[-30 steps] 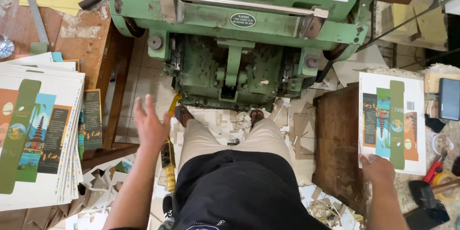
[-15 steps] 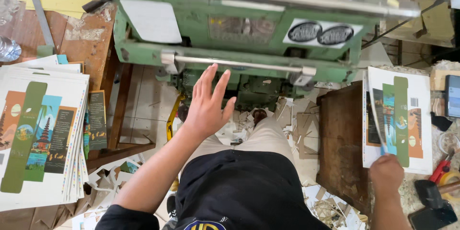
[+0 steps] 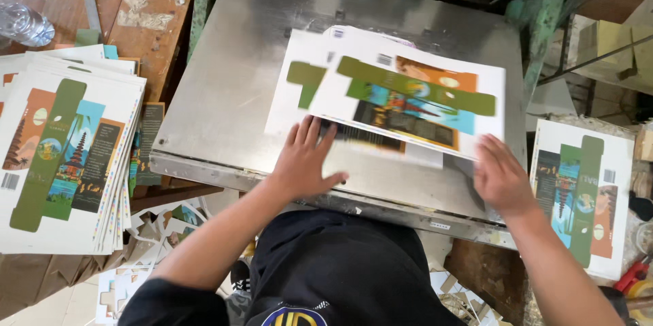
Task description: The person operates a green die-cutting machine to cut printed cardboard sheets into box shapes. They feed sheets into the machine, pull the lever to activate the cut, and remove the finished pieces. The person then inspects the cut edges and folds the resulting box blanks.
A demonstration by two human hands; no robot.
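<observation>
- Steel, scuffed and grey, makes up the flat plate point(image 3: 231, 81) of the green press, and two printed sheets lie on it.
- Upper sheet point(image 3: 408, 98) (white card with a green band, orange, blue and dark panels) lies tilted across the lower sheet point(image 3: 296, 95), which shows at the left with its own green patch.
- Left hand point(image 3: 306, 159) lies flat, fingers spread, fingertips on the near edge of the lower sheet; it presses rather than grips.
- Right hand point(image 3: 500, 176) rests at the near right corner of the upper sheet, fingers touching its edge; whether it pinches the card or only pushes it, I cannot tell.
- Both sheets are blurred, so fine print on them is unreadable.
- At the left, a thick stack of the same printed sheets point(image 3: 58, 156) sits on a wooden bench point(image 3: 146, 20), with a clear plastic bottle point(image 3: 24, 23) at the far left corner.
- At the right, a smaller stack point(image 3: 585, 197) lies on a brown board, well apart from the plate.
- Card offcuts point(image 3: 160, 231) litter the floor beside the person's dark trousers.
</observation>
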